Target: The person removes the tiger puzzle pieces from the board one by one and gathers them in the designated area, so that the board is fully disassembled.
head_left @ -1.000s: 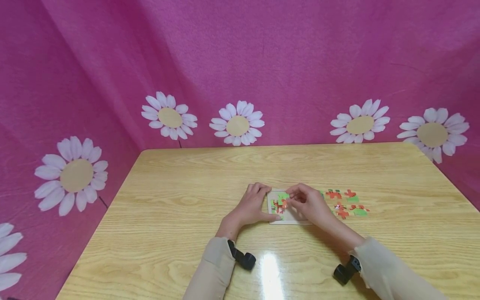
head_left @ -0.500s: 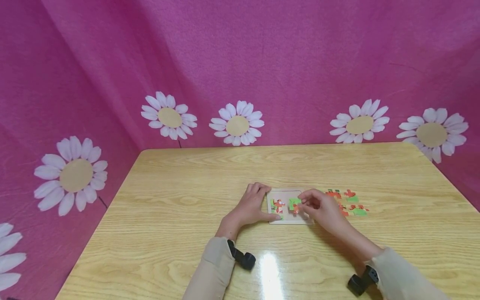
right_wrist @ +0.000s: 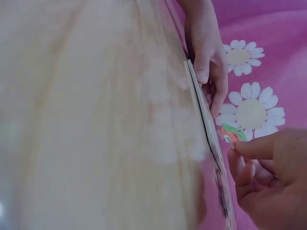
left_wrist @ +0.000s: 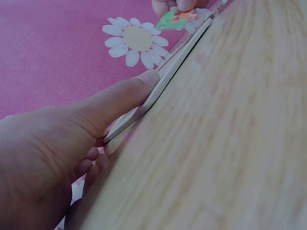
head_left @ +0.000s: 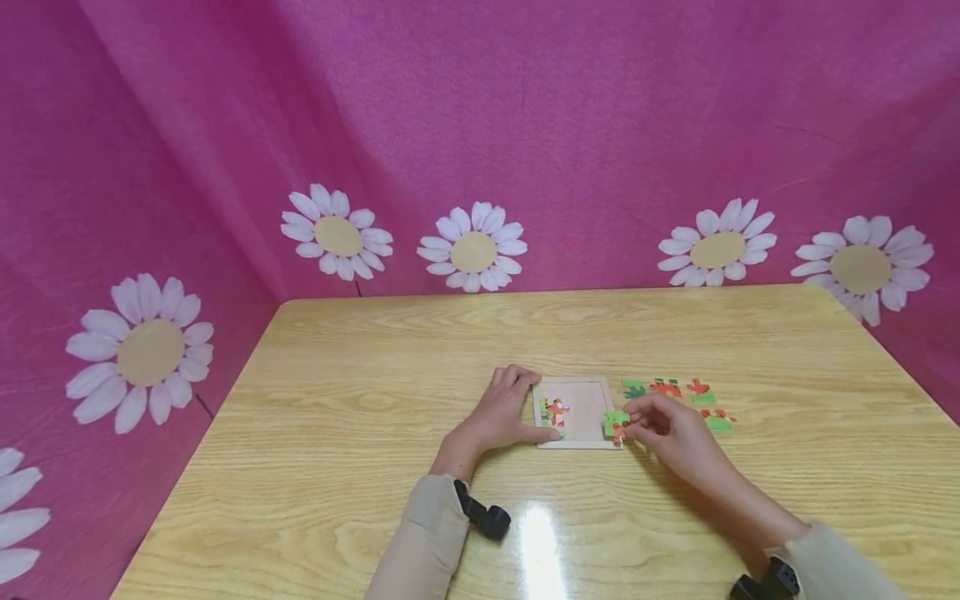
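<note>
The left hand (head_left: 504, 410) grips the left side of a shallow puzzle tray (head_left: 581, 444), its thumb over the near left part, as the left wrist view also shows. Joined pieces with an orange figure (head_left: 556, 410) lie along the tray's left side. Between thumb and fingertips the right hand (head_left: 678, 435) pinches a green and orange puzzle piece (head_left: 617, 423) over the tray's right edge. In the right wrist view that piece (right_wrist: 233, 133) is held up off the surface, beside the tray's rim (right_wrist: 203, 111).
Several loose pieces lie right of the tray, among them a green one (head_left: 633, 389), an orange one (head_left: 665, 388) and a green and orange one (head_left: 717, 419). A pink curtain (head_left: 570, 125) with white flowers hangs behind the wooden table (head_left: 337, 375).
The right hand has moved right with the pinched piece, from the tray's left part to its right edge. The left hand has stayed on the tray.
</note>
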Demonstrator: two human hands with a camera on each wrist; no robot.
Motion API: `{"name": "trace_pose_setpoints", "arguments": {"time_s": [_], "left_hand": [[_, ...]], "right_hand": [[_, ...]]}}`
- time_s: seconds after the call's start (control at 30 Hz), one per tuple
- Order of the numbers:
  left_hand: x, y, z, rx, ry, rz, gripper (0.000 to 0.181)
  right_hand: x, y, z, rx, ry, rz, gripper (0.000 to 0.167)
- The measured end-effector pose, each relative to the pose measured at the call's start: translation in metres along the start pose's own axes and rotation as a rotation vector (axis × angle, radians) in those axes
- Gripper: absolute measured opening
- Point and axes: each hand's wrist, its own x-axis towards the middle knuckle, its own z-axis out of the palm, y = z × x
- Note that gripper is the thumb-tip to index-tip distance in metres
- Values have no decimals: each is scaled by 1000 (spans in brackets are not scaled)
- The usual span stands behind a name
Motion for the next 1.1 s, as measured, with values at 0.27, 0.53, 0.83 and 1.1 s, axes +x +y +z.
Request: {"name": "trace_pose_setpoints", "arguments": {"time_s": [0.27, 0.53, 0.83, 1.1], "left_hand": [[-1, 2, -1, 3, -4, -11, 88], [-2, 2, 0, 3, 2, -13, 89], [-1, 2, 0, -6, 2, -6, 88], [-2, 3, -1, -23, -2, -5, 87]], "right_hand": [[-13, 7, -9, 12, 10, -20, 22], [-22, 11, -14, 24, 1, -39, 20], [-31, 12, -18, 13, 15, -55, 22], [-38, 15, -24, 15, -9, -34, 24]]}}
